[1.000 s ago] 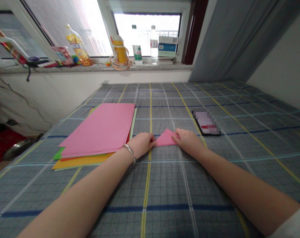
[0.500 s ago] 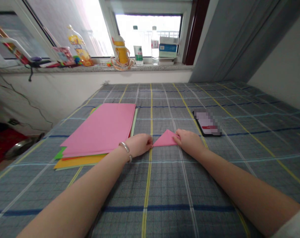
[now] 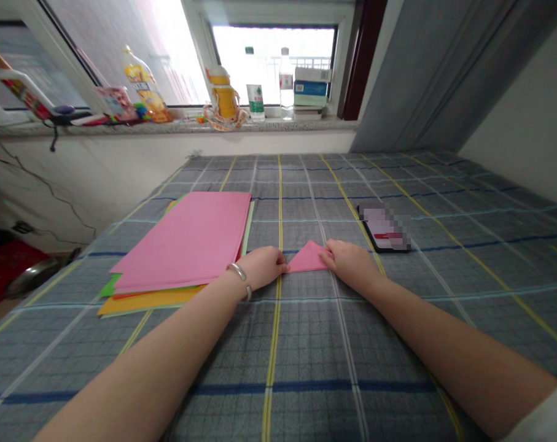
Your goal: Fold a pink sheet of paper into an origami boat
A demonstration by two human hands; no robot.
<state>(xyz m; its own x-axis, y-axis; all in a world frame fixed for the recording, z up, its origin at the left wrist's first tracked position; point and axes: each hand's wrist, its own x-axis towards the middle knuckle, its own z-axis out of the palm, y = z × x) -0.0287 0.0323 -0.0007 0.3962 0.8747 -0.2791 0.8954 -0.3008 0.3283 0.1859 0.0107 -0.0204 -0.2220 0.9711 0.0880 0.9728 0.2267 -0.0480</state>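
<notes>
One pink paper triangle (image 3: 306, 259): lying on the plaid cloth (image 3: 306, 344), between left hand (image 3: 261, 268) and right hand (image 3: 350, 259), long edge nearer, peak pointing toward the window (image 3: 271, 37).
Left hand: touching the triangle's left corner with fingers curled narrow; cannot tell whether gripping or only pressing.
Right hand: holding the triangle's right corner between thumb and fingers.
Bracelet (image 3: 238, 271): silver-coloured, around the left wrist.
Paper stack (image 3: 186, 239): just beside the left hand, pink on top, with green and orange edges showing underneath.
Phone (image 3: 382, 228): lying flat beyond the right hand, well apart from the triangle, partly blurred by pixelation.
Windowsill (image 3: 181, 127): past the cloth's far edge, bearing a yellow-labelled bottle (image 3: 144, 86), a yellow cup (image 3: 223, 100), two clear bottles (image 3: 286, 83) and boxes (image 3: 311, 89).
</notes>
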